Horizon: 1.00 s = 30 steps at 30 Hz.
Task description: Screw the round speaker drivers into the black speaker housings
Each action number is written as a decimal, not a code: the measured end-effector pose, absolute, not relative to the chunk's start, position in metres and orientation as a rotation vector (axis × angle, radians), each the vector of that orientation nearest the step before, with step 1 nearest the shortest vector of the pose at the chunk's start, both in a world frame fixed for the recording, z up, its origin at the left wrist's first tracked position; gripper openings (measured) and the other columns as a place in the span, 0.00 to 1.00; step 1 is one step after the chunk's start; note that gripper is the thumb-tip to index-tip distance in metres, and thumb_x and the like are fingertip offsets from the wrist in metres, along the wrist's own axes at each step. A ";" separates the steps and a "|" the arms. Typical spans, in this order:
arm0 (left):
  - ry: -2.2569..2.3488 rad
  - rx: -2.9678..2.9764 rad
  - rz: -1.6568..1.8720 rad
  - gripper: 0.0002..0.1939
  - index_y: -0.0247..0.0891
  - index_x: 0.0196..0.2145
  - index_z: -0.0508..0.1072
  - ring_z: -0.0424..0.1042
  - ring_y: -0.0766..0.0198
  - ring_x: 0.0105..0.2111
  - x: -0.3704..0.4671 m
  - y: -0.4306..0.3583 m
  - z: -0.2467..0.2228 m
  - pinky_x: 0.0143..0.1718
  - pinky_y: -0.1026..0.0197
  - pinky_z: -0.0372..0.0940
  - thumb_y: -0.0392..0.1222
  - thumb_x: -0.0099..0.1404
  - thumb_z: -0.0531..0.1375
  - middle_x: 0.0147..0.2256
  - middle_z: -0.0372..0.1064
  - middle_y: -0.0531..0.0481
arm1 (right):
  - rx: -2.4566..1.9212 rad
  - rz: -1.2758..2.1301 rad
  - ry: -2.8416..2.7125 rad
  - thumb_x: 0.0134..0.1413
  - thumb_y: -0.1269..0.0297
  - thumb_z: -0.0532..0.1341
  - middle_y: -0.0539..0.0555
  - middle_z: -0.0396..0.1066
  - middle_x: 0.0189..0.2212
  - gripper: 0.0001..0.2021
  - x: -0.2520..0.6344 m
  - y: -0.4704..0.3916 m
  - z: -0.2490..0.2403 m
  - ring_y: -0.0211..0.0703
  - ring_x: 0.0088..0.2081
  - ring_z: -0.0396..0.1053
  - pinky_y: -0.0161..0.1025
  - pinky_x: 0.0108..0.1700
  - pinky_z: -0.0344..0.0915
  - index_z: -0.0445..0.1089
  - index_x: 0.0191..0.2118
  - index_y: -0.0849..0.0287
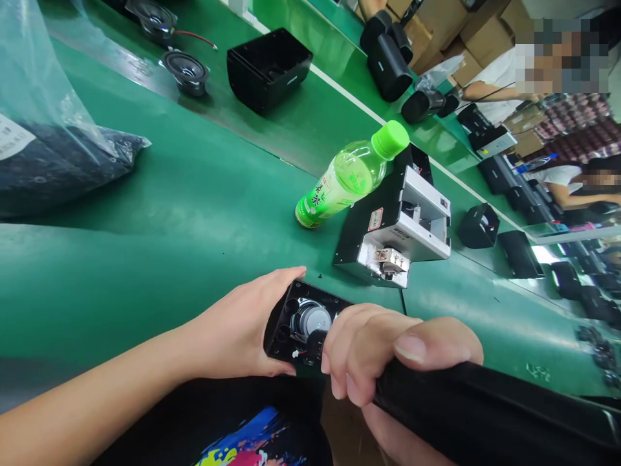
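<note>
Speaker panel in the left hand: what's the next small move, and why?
Probably bring the tip of the black tool down onto the speaker panel. The left hand already steadies the panel at the table edge, and the right hand grips the tool right beside it, its tip hidden behind the fingers.

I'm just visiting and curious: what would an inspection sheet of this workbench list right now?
Surface: green bench beside a green conveyor belt.
Job's things: black speaker panel with a round driver, gripped by the left hand; the right hand grips a black tool handle.
Clutter: green-capped tea bottle, metal feeder box, plastic bag of dark parts.
Grippers: both hands closed on their items.
Cables: red wire on a loose speaker driver.
Surroundings: empty black housing, cardboard boxes, other people seated along the line.
</note>
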<state>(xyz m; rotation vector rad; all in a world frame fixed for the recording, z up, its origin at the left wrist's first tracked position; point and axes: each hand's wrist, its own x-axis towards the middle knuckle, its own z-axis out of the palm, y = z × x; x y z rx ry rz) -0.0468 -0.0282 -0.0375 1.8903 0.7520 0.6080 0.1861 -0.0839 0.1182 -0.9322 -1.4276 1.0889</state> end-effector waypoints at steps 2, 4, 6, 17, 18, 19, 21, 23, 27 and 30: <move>0.745 1.885 0.603 0.78 0.52 0.95 0.55 0.73 0.28 0.87 -0.047 -0.028 -0.037 0.90 0.27 0.70 0.65 0.62 0.90 0.88 0.70 0.34 | -0.933 1.088 -1.422 0.95 0.50 0.61 0.47 0.82 0.27 0.18 0.187 -0.083 0.119 0.49 0.26 0.83 0.49 0.36 0.87 0.90 0.67 0.36; 0.737 1.884 0.601 0.77 0.51 0.95 0.55 0.72 0.28 0.87 -0.047 -0.028 -0.035 0.90 0.27 0.69 0.65 0.62 0.90 0.88 0.69 0.33 | -0.935 1.089 -1.422 0.95 0.49 0.61 0.47 0.81 0.26 0.17 0.188 -0.082 0.120 0.48 0.25 0.82 0.48 0.36 0.86 0.90 0.67 0.36; 0.736 1.880 0.602 0.77 0.51 0.95 0.55 0.72 0.28 0.87 -0.047 -0.027 -0.035 0.91 0.26 0.68 0.65 0.62 0.91 0.89 0.68 0.33 | -0.948 1.108 -1.423 0.95 0.49 0.62 0.47 0.81 0.27 0.16 0.187 -0.082 0.120 0.49 0.26 0.82 0.49 0.36 0.86 0.90 0.66 0.34; 0.730 1.871 0.610 0.78 0.50 0.94 0.56 0.72 0.27 0.87 -0.044 -0.027 -0.035 0.91 0.27 0.69 0.63 0.60 0.92 0.89 0.68 0.32 | -0.930 1.027 -1.367 0.92 0.53 0.65 0.45 0.83 0.25 0.14 0.180 -0.083 0.109 0.45 0.22 0.81 0.45 0.33 0.87 0.91 0.61 0.38; 0.732 1.872 0.607 0.78 0.50 0.94 0.56 0.72 0.27 0.87 -0.044 -0.027 -0.034 0.91 0.27 0.69 0.63 0.60 0.92 0.89 0.68 0.33 | -0.939 1.021 -1.368 0.92 0.51 0.65 0.45 0.82 0.25 0.14 0.179 -0.084 0.109 0.45 0.22 0.81 0.45 0.33 0.87 0.92 0.60 0.38; 0.736 1.870 0.605 0.78 0.51 0.94 0.56 0.72 0.27 0.87 -0.044 -0.027 -0.034 0.91 0.27 0.68 0.62 0.60 0.92 0.89 0.68 0.33 | -0.947 1.019 -1.376 0.92 0.50 0.64 0.45 0.82 0.25 0.15 0.178 -0.085 0.109 0.45 0.22 0.82 0.46 0.34 0.87 0.92 0.61 0.37; 0.740 1.865 0.604 0.79 0.52 0.95 0.56 0.71 0.27 0.88 -0.045 -0.027 -0.034 0.91 0.27 0.68 0.61 0.59 0.92 0.89 0.68 0.34 | -0.953 1.017 -1.415 0.93 0.51 0.63 0.44 0.83 0.26 0.15 0.179 -0.087 0.108 0.45 0.24 0.82 0.46 0.36 0.88 0.91 0.64 0.35; 0.737 1.864 0.605 0.79 0.53 0.95 0.56 0.71 0.27 0.88 -0.045 -0.028 -0.034 0.91 0.27 0.68 0.61 0.59 0.92 0.89 0.68 0.34 | -0.893 1.019 -1.503 0.95 0.53 0.62 0.45 0.85 0.28 0.16 0.183 -0.088 0.104 0.44 0.25 0.84 0.45 0.37 0.89 0.89 0.66 0.36; 0.748 1.859 0.580 0.79 0.52 0.95 0.57 0.71 0.26 0.88 -0.046 -0.028 -0.033 0.91 0.26 0.68 0.62 0.58 0.92 0.89 0.68 0.34 | -0.670 1.155 -1.807 0.96 0.59 0.60 0.50 0.93 0.38 0.14 0.198 -0.084 0.095 0.47 0.39 0.96 0.47 0.49 0.94 0.86 0.61 0.47; 0.754 1.899 0.570 0.84 0.53 0.97 0.49 0.75 0.26 0.85 -0.045 -0.028 -0.030 0.88 0.26 0.72 0.61 0.58 0.91 0.87 0.71 0.32 | -0.626 1.184 -1.892 0.96 0.63 0.61 0.52 0.95 0.43 0.12 0.200 -0.084 0.084 0.48 0.46 0.98 0.49 0.55 0.94 0.84 0.62 0.50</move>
